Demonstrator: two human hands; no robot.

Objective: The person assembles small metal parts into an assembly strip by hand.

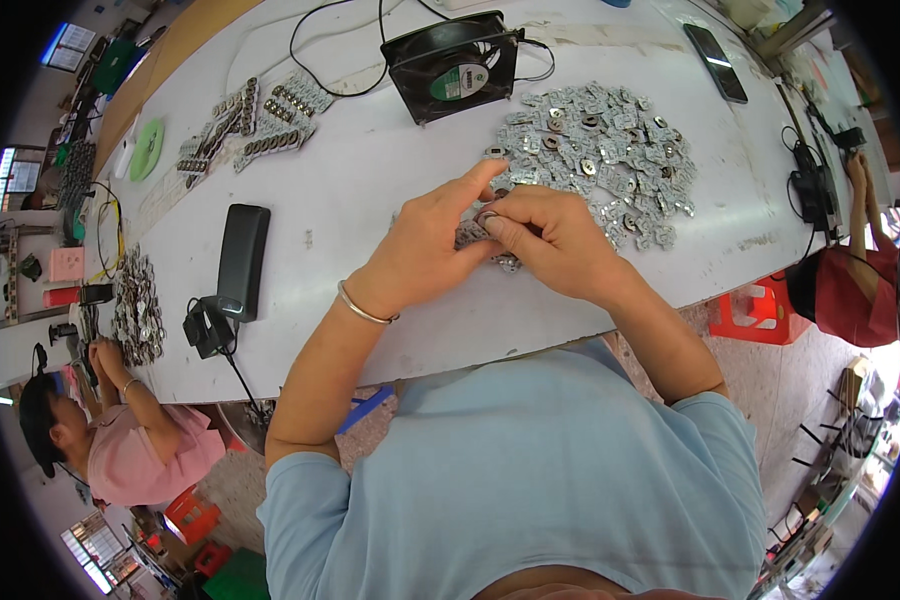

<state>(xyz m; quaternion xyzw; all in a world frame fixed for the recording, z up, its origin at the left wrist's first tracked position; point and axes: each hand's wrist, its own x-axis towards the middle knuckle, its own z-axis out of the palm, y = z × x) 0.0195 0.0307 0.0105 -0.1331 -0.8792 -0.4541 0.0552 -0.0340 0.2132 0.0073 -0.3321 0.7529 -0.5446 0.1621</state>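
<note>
left hand (425,245) and right hand (550,240) together, fingertips pinching small metal part (488,216), pile of metal parts (600,150) just beyond.

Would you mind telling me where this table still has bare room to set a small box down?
Bare patches: between the black handset and the left hand; between the fan and the part strips. Crowded: the loose metal parts pile beyond the right hand.
</note>
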